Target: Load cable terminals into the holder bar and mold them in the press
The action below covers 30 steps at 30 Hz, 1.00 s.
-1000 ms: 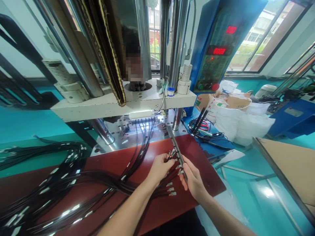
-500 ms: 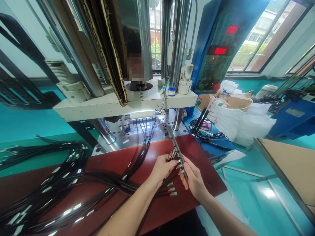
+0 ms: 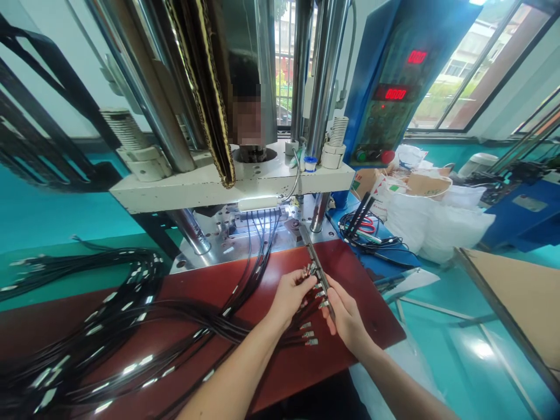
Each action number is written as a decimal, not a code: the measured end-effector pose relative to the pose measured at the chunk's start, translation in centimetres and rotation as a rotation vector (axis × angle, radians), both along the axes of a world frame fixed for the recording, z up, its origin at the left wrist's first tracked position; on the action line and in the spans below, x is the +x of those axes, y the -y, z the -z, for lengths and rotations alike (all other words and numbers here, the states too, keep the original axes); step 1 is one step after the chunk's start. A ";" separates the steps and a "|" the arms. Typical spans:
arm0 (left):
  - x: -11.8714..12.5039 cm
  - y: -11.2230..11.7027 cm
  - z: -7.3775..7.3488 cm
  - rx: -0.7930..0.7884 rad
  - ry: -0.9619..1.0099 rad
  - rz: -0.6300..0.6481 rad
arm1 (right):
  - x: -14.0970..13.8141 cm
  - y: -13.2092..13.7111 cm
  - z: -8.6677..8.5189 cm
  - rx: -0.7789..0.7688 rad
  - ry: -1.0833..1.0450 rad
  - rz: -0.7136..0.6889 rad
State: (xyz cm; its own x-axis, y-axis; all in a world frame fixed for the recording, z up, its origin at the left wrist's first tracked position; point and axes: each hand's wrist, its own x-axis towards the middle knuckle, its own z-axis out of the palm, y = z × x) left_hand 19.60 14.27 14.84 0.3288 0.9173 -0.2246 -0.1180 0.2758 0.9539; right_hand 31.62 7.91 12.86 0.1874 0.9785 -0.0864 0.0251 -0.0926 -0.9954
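My right hand (image 3: pixel 345 309) is closed around the lower end of a narrow metal bar (image 3: pixel 315 256) with slots along it, tilted away toward the press. Several small metal cable connectors sit along the bar's left side. My left hand (image 3: pixel 289 297) pinches cable ends with metal connectors (image 3: pixel 310 269) against the bar's middle; its fingertips partly hide them. Below the hands, more black cables (image 3: pixel 210 324) lie on the red-brown board (image 3: pixel 350 350), with loose connectors (image 3: pixel 310 333) at their ends.
Ahead stands a press with a cream plate (image 3: pixel 245 184); several cables run from the lit mould (image 3: pixel 258 224) beneath it. A thick cable bundle (image 3: pixel 135 274) lies at left. On the blue surface at right are coiled wires and red-handled tool (image 3: pixel 366 224). White sacks (image 3: pixel 406 216) stand behind.
The view has shifted slightly, so the scene sits a little farther right. Both hands keep their hold at the bar, with the left fingers moved very slightly along it.
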 end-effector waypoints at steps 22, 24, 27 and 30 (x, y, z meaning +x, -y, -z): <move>-0.4 -0.7 0.1 0.337 -0.380 0.030 | 0.4 0.1 -0.2 -0.001 -0.161 0.023; -0.4 -1.1 0.2 0.226 -0.291 0.082 | 0.6 0.1 0.0 -0.001 -0.174 0.004; -0.3 -1.3 0.2 0.134 -0.183 0.103 | 0.8 0.1 0.2 -0.017 -0.157 -0.026; -0.2 -1.3 0.0 0.092 -0.156 0.101 | 0.7 0.1 0.2 -0.030 -0.113 -0.036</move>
State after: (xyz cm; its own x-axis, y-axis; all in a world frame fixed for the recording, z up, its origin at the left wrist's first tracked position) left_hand 19.41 15.60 14.83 0.3883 0.9003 -0.1967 0.0568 0.1896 0.9802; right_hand 32.34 7.80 12.62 0.1396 0.9811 -0.1340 -0.0836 -0.1231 -0.9889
